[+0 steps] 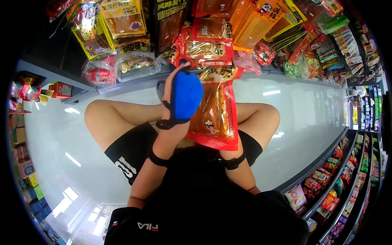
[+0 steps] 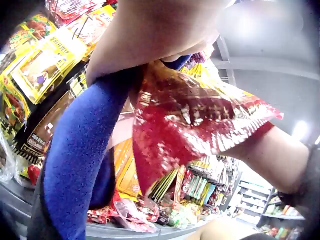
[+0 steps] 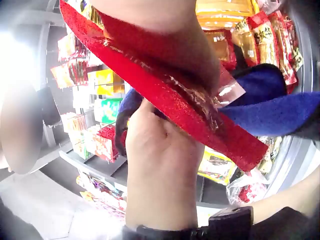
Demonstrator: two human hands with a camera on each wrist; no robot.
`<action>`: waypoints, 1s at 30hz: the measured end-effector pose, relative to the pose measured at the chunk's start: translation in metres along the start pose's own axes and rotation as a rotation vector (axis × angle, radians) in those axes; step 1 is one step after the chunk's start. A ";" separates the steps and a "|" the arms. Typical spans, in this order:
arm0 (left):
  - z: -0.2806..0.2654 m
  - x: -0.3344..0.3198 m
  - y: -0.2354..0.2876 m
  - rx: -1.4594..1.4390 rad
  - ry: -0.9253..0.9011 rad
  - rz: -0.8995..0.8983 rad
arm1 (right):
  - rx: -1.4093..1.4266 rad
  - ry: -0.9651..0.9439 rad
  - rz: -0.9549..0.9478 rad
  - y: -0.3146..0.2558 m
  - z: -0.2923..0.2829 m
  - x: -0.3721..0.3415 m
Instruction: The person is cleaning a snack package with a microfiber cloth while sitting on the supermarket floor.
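Observation:
My left hand (image 1: 169, 92) grips a blue cloth (image 1: 189, 96) with black edging, at the left side of a red-bordered snack packet (image 1: 215, 108). The clear middle of the packet shows brown food. In the left wrist view the cloth (image 2: 82, 150) hangs in a fold below my left hand (image 2: 155, 37), beside the crinkled red packet (image 2: 190, 120). My right hand (image 3: 167, 30) holds the packet from behind; its fingers are hidden. The packet (image 3: 150, 95) appears edge-on in the right wrist view, overlapping the left hand (image 3: 160, 142).
Hanging snack packets (image 1: 206, 49) fill the display ahead, above a grey shelf edge (image 1: 134, 83). Clear plastic bags (image 1: 139, 63) lie along it. More stocked shelves (image 1: 326, 183) stand at the right. Bent legs (image 1: 122, 116) flank the hands above the pale floor (image 1: 61, 139).

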State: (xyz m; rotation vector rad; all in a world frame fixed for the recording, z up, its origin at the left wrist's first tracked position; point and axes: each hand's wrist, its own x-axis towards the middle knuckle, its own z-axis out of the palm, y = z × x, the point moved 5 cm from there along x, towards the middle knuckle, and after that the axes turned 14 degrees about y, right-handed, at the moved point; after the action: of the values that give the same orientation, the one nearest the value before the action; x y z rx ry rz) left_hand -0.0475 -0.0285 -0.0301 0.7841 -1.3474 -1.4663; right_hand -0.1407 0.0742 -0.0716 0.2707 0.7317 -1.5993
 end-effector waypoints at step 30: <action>0.044 -0.048 0.051 0.441 -0.440 0.556 | -0.701 0.057 -0.865 -0.031 0.054 -0.041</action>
State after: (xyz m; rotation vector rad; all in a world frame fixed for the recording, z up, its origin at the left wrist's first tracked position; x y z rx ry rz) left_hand -0.0601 0.0357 0.0206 0.2988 -2.0687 -0.9299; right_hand -0.1500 0.0749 0.0026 -0.5946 1.5262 -1.9900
